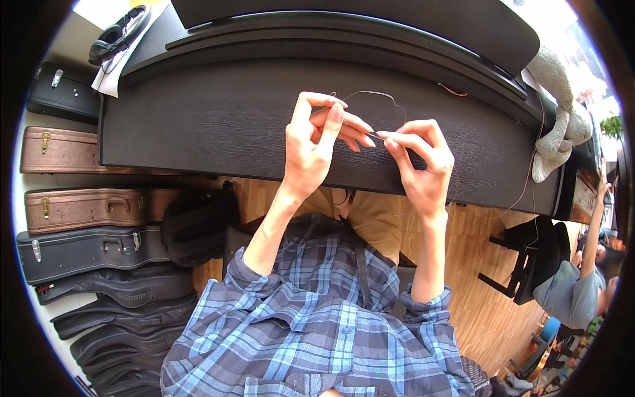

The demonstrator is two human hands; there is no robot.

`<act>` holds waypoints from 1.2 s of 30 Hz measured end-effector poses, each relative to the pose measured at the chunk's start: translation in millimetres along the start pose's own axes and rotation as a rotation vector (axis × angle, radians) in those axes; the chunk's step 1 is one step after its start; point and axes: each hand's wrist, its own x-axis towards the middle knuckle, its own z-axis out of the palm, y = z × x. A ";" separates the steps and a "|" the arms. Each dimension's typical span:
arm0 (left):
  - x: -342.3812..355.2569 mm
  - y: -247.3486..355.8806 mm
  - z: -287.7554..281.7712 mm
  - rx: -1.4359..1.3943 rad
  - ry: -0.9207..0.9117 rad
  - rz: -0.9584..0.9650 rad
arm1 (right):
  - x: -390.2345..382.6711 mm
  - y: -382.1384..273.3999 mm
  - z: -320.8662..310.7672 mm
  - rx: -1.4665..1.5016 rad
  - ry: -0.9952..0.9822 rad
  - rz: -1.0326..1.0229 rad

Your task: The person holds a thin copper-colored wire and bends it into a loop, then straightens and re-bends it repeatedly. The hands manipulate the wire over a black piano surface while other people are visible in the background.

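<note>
A thin, grey, wire-like string runs between my hands and arcs above the black wooden surface of a piano-like piece of furniture. My left hand pinches it between thumb and index finger, its other fingers stretched toward the right. With thumb and fingertips closed, my right hand grips a part of the string near the left fingertips. A small dark bit shows between the two hands, too small to make out. Both hands hover over the surface's front half.
Headphones lie at the far left. Instrument cases are stacked left. A grey plush toy hangs at the right end, near a thin dangling wire. A short reddish strand lies toward the back. Another person is at right.
</note>
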 end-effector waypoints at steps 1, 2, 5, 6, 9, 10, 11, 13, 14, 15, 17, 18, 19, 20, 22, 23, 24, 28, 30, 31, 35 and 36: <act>-0.1 0.2 0.3 -0.004 -0.009 0.004 | 1.2 0.6 0.4 0.002 0.017 -0.021; -0.4 0.3 0.7 -0.010 -0.015 0.003 | 2.7 1.7 0.9 0.000 0.029 -0.043; 0.3 0.9 1.2 -0.014 -0.035 0.007 | 3.8 4.5 2.9 0.009 0.042 -0.064; 0.6 1.0 1.3 -0.012 -0.043 0.009 | 3.4 5.4 3.5 0.023 0.047 -0.068; 1.3 1.0 1.3 -0.006 -0.046 -0.011 | 0.8 6.4 5.4 -0.034 0.063 -0.087; 1.4 0.8 1.5 -0.015 -0.052 -0.014 | 0.4 6.6 5.6 -0.055 0.066 -0.091; 1.3 0.4 2.0 -0.023 -0.052 -0.021 | 0.0 6.8 5.7 -0.073 0.068 -0.094; 0.9 0.1 1.7 -0.028 -0.066 -0.031 | -0.1 6.9 5.3 -0.101 0.065 -0.104; 0.7 0.3 0.8 -0.025 -0.080 -0.033 | 0.1 6.9 4.9 -0.111 0.062 -0.110; 0.5 0.4 0.1 -0.028 -0.090 -0.044 | 0.4 6.8 4.6 -0.121 0.058 -0.115; 0.0 0.0 -0.5 -0.053 -0.101 -0.029 | 1.4 6.6 4.7 -0.120 0.073 -0.122; -0.3 -0.1 -0.8 -0.073 -0.103 -0.027 | 1.8 6.3 5.0 -0.115 0.081 -0.125; -0.5 -0.1 -1.1 -0.059 -0.114 -0.020 | 2.1 5.9 5.0 -0.110 0.089 -0.115; -0.8 -0.1 -1.3 -0.049 -0.124 -0.015 | 2.4 5.4 4.9 -0.099 0.097 -0.103; -0.6 0.0 -1.4 -0.067 -0.131 -0.019 | 2.5 3.9 4.4 -0.077 0.110 -0.064; -0.4 0.1 -1.3 -0.095 -0.127 -0.028 | 2.5 3.1 4.0 -0.065 0.113 -0.036; -0.1 0.2 -1.1 -0.123 -0.123 -0.036 | 2.7 2.3 3.6 -0.050 0.116 -0.010; -0.3 0.3 0.2 -0.089 -0.115 -0.007 | 3.7 0.5 2.1 -0.034 0.104 0.010; -0.7 -0.5 1.5 -0.034 -0.108 -0.020 | 3.6 0.4 0.1 -0.018 0.084 0.002; -0.5 -0.4 0.8 -0.009 -0.122 -0.018 | 3.6 0.7 -0.3 -0.024 0.072 -0.009; -0.5 0.3 -0.7 0.020 -0.137 -0.021 | 2.6 2.3 -0.6 -0.029 0.029 0.000; -0.8 0.8 -0.6 0.015 -0.130 -0.022 | 2.2 2.6 -0.3 -0.025 0.022 0.011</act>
